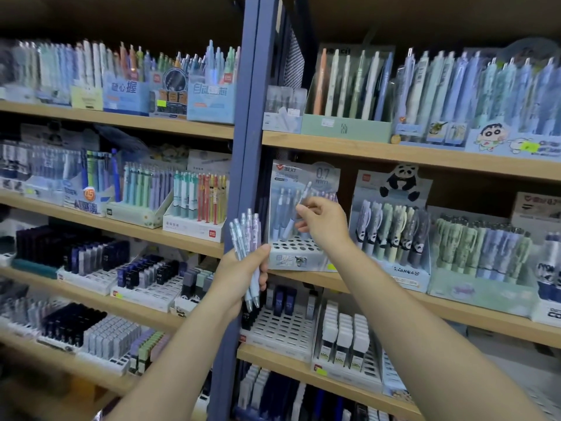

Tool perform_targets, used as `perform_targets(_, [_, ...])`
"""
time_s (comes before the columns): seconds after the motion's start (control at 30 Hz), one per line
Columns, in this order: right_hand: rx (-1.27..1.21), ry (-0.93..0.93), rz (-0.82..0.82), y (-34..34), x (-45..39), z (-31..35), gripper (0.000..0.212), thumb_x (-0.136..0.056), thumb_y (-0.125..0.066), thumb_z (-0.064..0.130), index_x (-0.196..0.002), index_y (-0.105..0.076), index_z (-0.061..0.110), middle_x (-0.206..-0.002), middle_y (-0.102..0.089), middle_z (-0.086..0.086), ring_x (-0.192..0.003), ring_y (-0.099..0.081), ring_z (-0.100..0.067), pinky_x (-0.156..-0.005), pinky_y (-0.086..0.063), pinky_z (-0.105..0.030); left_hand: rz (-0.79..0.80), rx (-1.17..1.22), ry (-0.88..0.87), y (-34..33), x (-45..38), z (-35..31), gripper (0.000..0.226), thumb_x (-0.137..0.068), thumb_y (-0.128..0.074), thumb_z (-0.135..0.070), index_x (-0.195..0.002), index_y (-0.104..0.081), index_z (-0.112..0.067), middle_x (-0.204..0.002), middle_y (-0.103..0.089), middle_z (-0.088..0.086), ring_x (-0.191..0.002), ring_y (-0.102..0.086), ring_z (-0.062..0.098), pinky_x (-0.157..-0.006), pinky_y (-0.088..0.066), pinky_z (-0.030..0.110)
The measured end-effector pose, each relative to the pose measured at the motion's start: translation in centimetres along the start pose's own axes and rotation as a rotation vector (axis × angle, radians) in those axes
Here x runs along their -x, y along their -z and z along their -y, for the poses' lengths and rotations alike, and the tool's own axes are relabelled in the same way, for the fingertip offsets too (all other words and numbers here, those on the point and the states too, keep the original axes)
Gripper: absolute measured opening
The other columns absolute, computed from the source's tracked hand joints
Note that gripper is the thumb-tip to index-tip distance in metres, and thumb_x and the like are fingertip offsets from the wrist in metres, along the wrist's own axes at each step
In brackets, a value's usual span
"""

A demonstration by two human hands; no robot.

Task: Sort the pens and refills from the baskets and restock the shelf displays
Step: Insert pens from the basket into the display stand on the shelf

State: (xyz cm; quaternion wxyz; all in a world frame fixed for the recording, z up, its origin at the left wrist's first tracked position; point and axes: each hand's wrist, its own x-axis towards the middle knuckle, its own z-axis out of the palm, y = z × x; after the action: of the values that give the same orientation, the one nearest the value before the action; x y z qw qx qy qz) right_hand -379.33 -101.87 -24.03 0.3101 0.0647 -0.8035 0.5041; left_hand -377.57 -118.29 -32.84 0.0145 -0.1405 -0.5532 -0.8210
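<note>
1. Upper left of the frame: a wooden shelf [121, 118] carries a row of pale blue display boxes [209, 101] packed with upright pastel pens.
2. Middle left: a white display box [194, 227] holds upright pens in teal, white, red and yellow; beside it a pale green box [136, 212] holds green and lilac pens.
3. Lower left: white slotted trays [142, 291] hold small dark and grey lead cases, set in rows.
4. Centre: a blue metal upright [243, 147] divides the 2 shelf bays.
5. Just left of centre, the left hand [243, 275] grips a bundle of pens [249, 244] in front of the upright, clip ends up and tips down. The barrels are translucent pale blue and lilac with silver tips.
6. Right of centre, the right hand [323, 223] pinches a single pen [303, 194] between thumb and fingertips, tilted, above the 0.7 mm display box [299, 256]. That box has a perforated white base with many open holes and a few pale blue pens standing at its back.
7. Right: the panda display box [391, 262] holds pens with panda clips.
8. Far right: a pale green box [479, 287] holds green and lilac pens.
</note>
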Motion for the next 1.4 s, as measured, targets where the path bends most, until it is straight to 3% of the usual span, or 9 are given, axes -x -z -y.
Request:
perform_targets(0.27, [0.185,-0.076,0.015,-1.6,-0.5,-0.5,0.022,-0.097,-0.066,0.024,-0.083,-0.068,0.007,-0.068,-0.069,-0.004,-0.048,-0.062,-0.005,-0.052,-0.051,-0.021,-0.008,-0.029,0.014,0.1,0.4,-0.1,0.026,-0.092,-0.072,-0.028,-0.089,-0.064,-0.004,-0.071,-0.065,0.01,-0.054,-0.055,0.018,-0.05,-0.047,0.029])
perform_targets(0.43, [0.331,-0.014,0.06,-1.7,-0.6,-0.2,0.027,-0.095,-0.067,0.026,-0.078,-0.071,0.005,-0.068,-0.069,-0.007,-0.06,-0.064,-0.016,-0.062,-0.05,-0.029,0.032,0.036,0.026,-0.3,0.8,-0.5,0.022,-0.092,-0.072,-0.025,-0.1,-0.063,-0.006,-0.074,-0.069,0.01,-0.054,-0.057,0.02,-0.048,-0.047,0.028])
perform_targets(0.6, [0.446,0.015,0.066,-0.5,0.2,0.9,0.029,-0.098,-0.063,0.027,-0.079,-0.069,0.005,-0.07,-0.063,0.0,-0.058,-0.052,-0.003,-0.058,-0.038,-0.022,0.058,0.016,0.037,-0.3,0.8,-0.5,0.025,-0.09,-0.073,-0.027,-0.093,-0.061,-0.004,-0.069,-0.064,0.007,-0.051,-0.053,0.017,-0.049,-0.046,0.027])
perform_targets(0.67, [0.333,0.014,0.072,0.5,1.3,1.6,0.035,-0.098,-0.062,0.032,-0.081,-0.069,0.003,-0.073,-0.064,-0.004,-0.054,-0.05,-0.003,-0.056,-0.036,-0.02,0.063,0.003,0.039,-0.4,0.5,-0.4,0.024,-0.09,-0.074,-0.025,-0.088,-0.06,-0.006,-0.066,-0.057,0.005,-0.049,-0.048,0.016,-0.048,-0.044,0.026])
perform_targets(0.73, [0.143,-0.083,0.258,1.4,2.9,2.3,0.038,-0.095,-0.064,0.041,-0.085,-0.072,0.004,-0.07,-0.063,-0.002,-0.05,-0.05,-0.007,-0.052,-0.038,-0.019,0.079,-0.022,0.031,-1.0,0.3,-0.2,0.022,-0.089,-0.075,-0.023,-0.091,-0.06,-0.007,-0.065,-0.054,0.004,-0.049,-0.045,0.015,-0.047,-0.042,0.026])
perform_targets(0.83, [0.104,-0.142,0.444,2.1,4.5,2.4,0.038,-0.09,-0.072,0.039,-0.078,-0.065,0.004,-0.062,-0.06,0.0,-0.052,-0.053,-0.009,-0.045,-0.039,-0.017,0.112,-0.081,0.014,-2.8,0.5,0.0,0.015,-0.09,-0.075,-0.017,-0.094,-0.062,-0.01,-0.063,-0.056,0.004,-0.049,-0.047,0.016,-0.046,-0.043,0.026])
perform_targets(0.97, [0.027,-0.167,0.451,4.0,4.6,1.3,0.03,-0.094,-0.069,0.029,-0.072,-0.063,0.009,-0.057,-0.06,0.002,-0.054,-0.056,-0.009,-0.05,-0.041,-0.022,0.146,-0.071,0.014,-4.6,0.9,0.3,0.02,-0.09,-0.074,-0.026,-0.099,-0.066,-0.011,-0.068,-0.063,0.007,-0.051,-0.054,0.016,-0.048,-0.046,0.026])
perform_targets(1.17, [-0.311,-0.284,0.354,6.7,4.3,-0.3,0.023,-0.101,-0.056,0.015,-0.115,-0.065,-0.001,-0.072,-0.058,-0.005,-0.057,-0.056,-0.01,-0.055,-0.046,-0.022,0.191,-0.078,0.106,-6.1,1.6,0.5,0.027,-0.094,-0.068,-0.032,-0.098,-0.066,-0.005,-0.076,-0.07,0.009,-0.049,-0.055,0.017,-0.046,-0.046,0.027])
perform_targets(1.4, [-0.262,-0.285,0.259,7.9,4.5,-0.6,0.032,-0.099,-0.061,0.022,-0.108,-0.065,-0.009,-0.075,-0.065,-0.01,-0.064,-0.064,-0.015,-0.067,-0.058,-0.028,0.073,-0.146,-0.011,-7.4,1.4,1.0,0.021,-0.088,-0.077,-0.026,-0.099,-0.065,-0.013,-0.076,-0.069,0.005,-0.049,-0.05,0.015,-0.048,-0.045,0.026])
